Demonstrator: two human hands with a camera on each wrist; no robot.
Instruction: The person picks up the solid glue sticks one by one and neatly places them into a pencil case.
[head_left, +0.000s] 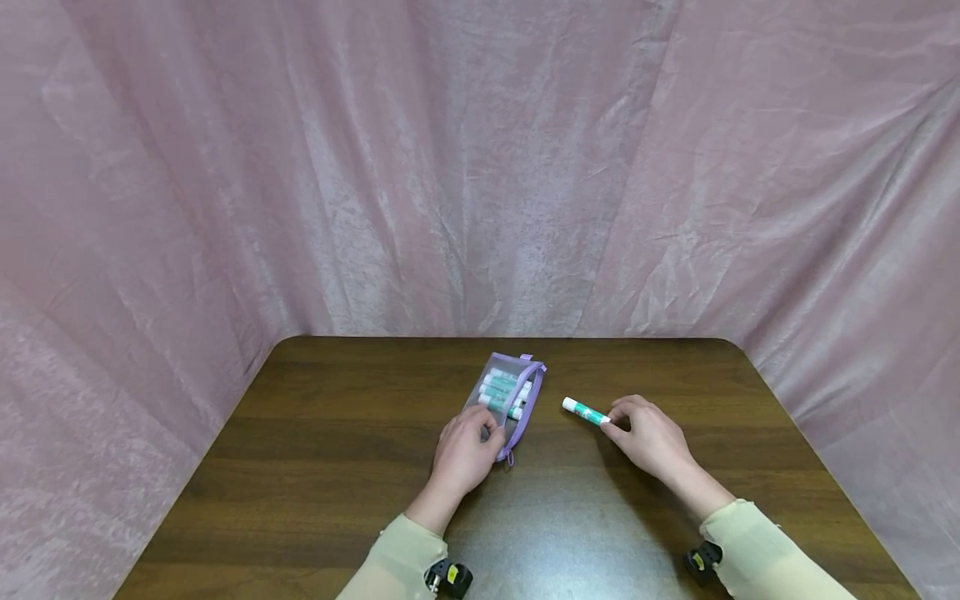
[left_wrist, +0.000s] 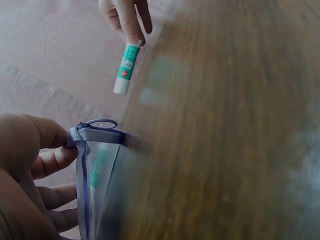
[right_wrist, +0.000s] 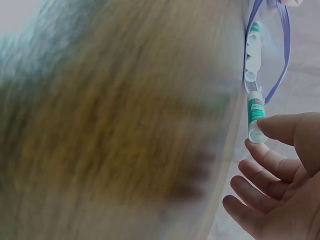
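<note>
A purple-edged mesh zip pouch [head_left: 517, 392] lies on the table with several green-and-white glue sticks [head_left: 501, 402] inside. My left hand [head_left: 467, 450] pinches the pouch's near edge between thumb and forefinger, beside the zip pull [left_wrist: 102, 122]. The pouch's mouth faces right and gapes, as the right wrist view shows. To the right of it, my right hand [head_left: 651, 440] pinches one glue stick [head_left: 585, 412] by its near end. That stick's white cap points left toward the pouch opening, a short gap away from it in the head view.
The brown wooden table [head_left: 337, 417] spreads out around both hands. Behind its far edge hangs a pink velvet curtain [head_left: 480, 208], which also runs down both sides. A small black camera [head_left: 448, 577] is strapped at the left wrist, another [head_left: 703, 560] at the right.
</note>
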